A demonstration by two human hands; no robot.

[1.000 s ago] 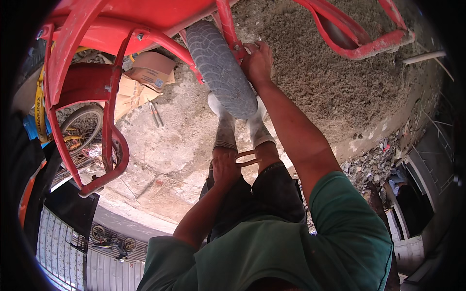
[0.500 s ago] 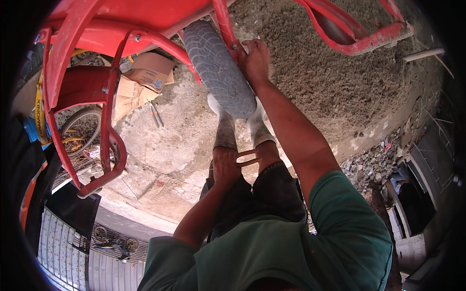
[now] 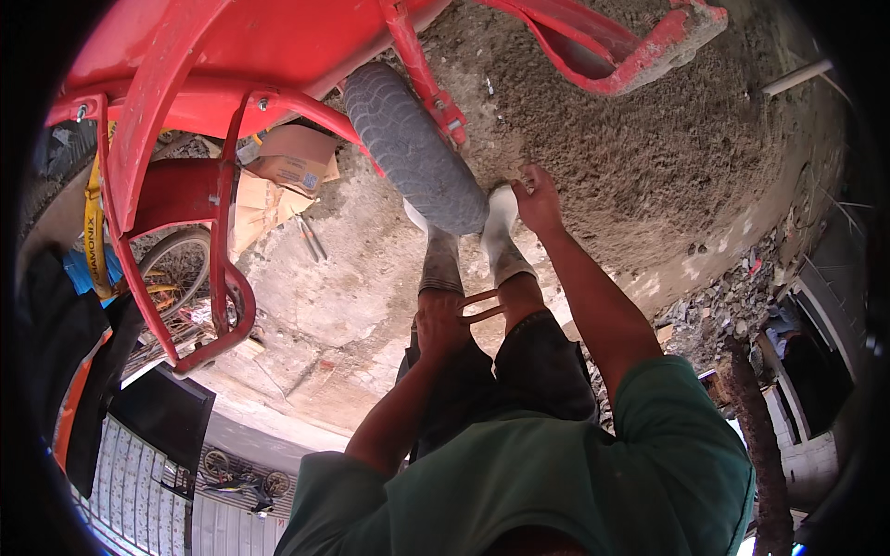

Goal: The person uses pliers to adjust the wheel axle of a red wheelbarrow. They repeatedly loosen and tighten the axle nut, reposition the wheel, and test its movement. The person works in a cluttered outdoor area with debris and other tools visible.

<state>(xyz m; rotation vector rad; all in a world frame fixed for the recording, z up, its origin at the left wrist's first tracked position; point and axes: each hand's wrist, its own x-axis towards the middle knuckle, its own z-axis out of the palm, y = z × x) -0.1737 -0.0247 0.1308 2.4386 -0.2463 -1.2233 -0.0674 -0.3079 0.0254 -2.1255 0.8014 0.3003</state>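
A red wheelbarrow (image 3: 306, 51) lies tipped over, its worn black wheel (image 3: 415, 148) reaching between my white boots. My left hand (image 3: 441, 326) rests at my left knee, closed around a tool with two slim handles (image 3: 482, 307) that looks like pliers; its other end is hidden. My right hand (image 3: 540, 200) is off the wheel, beside my right boot (image 3: 501, 211). Its thumb and fingers are bent close together, and whatever they hold is too small to make out. The wheel bracket (image 3: 449, 117) is bare of hands.
Pliers (image 3: 311, 238) lie on the concrete at left, near torn brown paper bags (image 3: 287, 171). Grey sandy material (image 3: 640, 157) spreads at right, with rubble (image 3: 723, 287) along its edge. The barrow's red legs (image 3: 206, 352) stick out at left. A bicycle wheel (image 3: 181, 264) stands behind them.
My right hand has left the wheel bracket and come back toward me beside my right boot. My left hand keeps its grip at the knee. The whole view has shifted slightly.
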